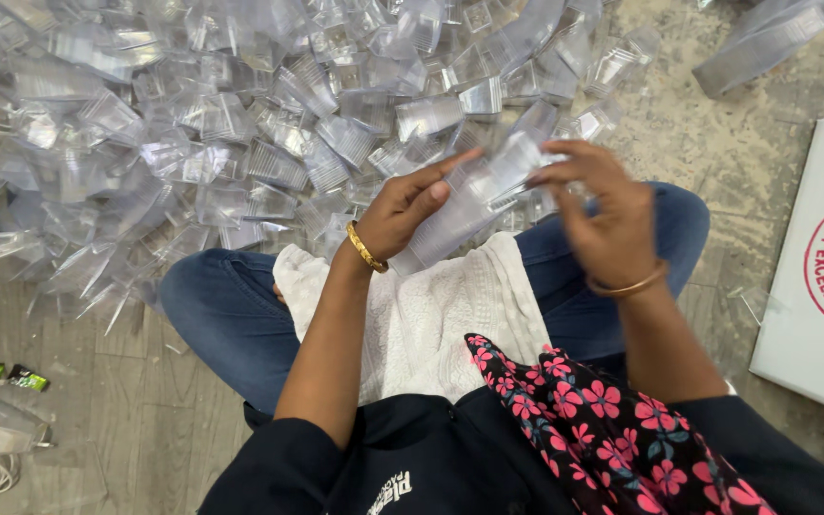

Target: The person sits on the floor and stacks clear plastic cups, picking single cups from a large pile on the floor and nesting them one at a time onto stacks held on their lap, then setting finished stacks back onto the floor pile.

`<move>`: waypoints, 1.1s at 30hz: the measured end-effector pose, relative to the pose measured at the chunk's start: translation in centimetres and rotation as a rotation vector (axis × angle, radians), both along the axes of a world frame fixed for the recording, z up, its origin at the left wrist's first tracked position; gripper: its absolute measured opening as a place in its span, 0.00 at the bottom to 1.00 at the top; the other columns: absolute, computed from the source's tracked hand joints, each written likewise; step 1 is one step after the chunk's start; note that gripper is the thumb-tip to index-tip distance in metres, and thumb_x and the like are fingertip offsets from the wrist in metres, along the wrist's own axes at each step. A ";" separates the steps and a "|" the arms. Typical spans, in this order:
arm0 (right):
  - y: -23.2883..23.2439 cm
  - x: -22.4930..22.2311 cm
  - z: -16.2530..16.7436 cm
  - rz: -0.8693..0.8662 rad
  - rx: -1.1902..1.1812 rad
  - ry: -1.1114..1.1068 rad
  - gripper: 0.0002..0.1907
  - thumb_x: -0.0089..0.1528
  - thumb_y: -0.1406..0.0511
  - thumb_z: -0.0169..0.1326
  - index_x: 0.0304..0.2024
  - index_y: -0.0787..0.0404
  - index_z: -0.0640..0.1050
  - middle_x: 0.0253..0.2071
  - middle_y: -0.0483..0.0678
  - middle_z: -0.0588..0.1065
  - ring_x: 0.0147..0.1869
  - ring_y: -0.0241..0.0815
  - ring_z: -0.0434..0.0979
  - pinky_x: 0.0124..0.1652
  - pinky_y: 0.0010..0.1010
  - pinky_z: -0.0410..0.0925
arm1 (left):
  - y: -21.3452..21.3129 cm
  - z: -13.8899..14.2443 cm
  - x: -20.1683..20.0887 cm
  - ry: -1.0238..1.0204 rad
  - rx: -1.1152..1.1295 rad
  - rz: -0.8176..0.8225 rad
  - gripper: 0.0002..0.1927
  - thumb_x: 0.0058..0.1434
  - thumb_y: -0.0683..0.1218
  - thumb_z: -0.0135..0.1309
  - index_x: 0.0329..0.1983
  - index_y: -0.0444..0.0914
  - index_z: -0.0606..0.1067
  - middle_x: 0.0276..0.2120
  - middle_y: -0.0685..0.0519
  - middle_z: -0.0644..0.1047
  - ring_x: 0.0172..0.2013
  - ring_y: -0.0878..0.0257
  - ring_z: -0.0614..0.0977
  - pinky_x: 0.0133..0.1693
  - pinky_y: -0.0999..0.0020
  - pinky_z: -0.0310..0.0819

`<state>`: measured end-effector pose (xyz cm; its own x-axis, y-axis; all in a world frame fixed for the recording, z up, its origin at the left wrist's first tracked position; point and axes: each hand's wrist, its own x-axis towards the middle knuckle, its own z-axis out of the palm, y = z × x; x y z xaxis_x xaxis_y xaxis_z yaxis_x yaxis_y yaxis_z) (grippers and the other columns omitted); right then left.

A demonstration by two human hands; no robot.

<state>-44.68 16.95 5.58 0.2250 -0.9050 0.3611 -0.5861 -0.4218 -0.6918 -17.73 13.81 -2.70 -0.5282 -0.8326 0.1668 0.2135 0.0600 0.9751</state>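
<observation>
Both grips clasp one nested stack of clear plastic cups (474, 205) over your lap — left hand (402, 212) cradling its base, right hand (603, 215) capping the top; stacking seems underway; another cup from the floor pile (240, 124) would need a freed hand.

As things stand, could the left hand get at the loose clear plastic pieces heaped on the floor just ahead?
Probably yes. The left hand holds a stack of clear pieces with the right hand, but the heap lies just beyond the knees with nothing between.

Both hands, left hand (402, 205); right hand (607, 215), hold a clear cup stack (474, 205).
</observation>
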 end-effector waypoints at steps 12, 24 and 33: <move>10.7 -34.9 -14.5 -0.759 0.829 1.108 0.24 0.68 0.50 0.48 0.48 0.59 0.85 0.46 0.66 0.80 0.50 0.70 0.79 0.49 0.57 0.71 | -3.2 -4.5 1.5 0.771 0.595 0.194 0.33 0.77 0.64 0.40 0.79 0.44 0.59 0.60 0.51 0.74 0.54 0.60 0.78 0.54 0.61 0.78; -22.8 -18.7 -15.0 -0.251 -0.031 0.574 0.19 0.63 0.77 0.49 0.53 0.62 0.82 0.54 0.60 0.77 0.60 0.64 0.75 0.61 0.47 0.68 | -5.0 -4.8 0.0 0.868 0.777 0.221 0.38 0.72 0.68 0.39 0.78 0.44 0.59 0.69 0.48 0.69 0.62 0.56 0.76 0.62 0.58 0.72; -24.5 -16.6 -18.5 -0.329 -0.175 0.640 0.22 0.54 0.78 0.59 0.47 0.50 0.80 0.49 0.57 0.67 0.48 0.57 0.73 0.47 0.44 0.71 | -5.2 -4.9 0.9 0.886 0.799 0.086 0.33 0.75 0.62 0.43 0.79 0.46 0.58 0.67 0.48 0.71 0.59 0.56 0.76 0.61 0.58 0.73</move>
